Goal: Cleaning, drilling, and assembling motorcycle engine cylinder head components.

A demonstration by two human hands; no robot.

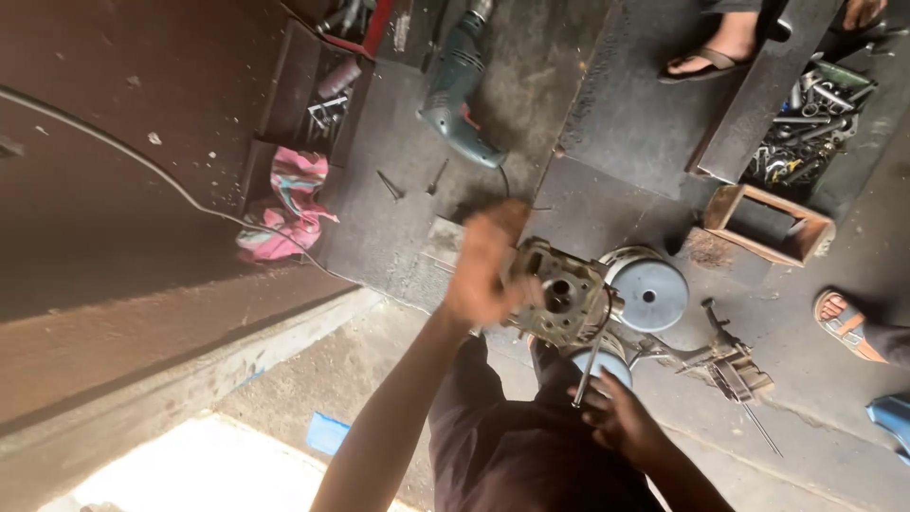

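My left hand point(488, 265) grips the left side of a grey metal engine casing point(561, 299) and holds it up above the floor. The casing has a round bore facing me. Below it, my right hand point(621, 417) is closed around a thin metal tool point(588, 365) whose shaft points up towards the casing's underside. A round grey cylinder-shaped part point(649, 289) sits just right of the casing, and another rounded part point(607, 365) shows partly behind my right hand.
A blue-green electric drill point(460, 85) lies on the dark floor ahead. A pink cloth point(289, 204) lies to the left. A tray of spanners and sockets point(806, 123), a small wooden box point(768, 223) and a metal bracket point(720, 360) are on the right. Other people's sandalled feet point(706, 62), point(844, 322) stand nearby.
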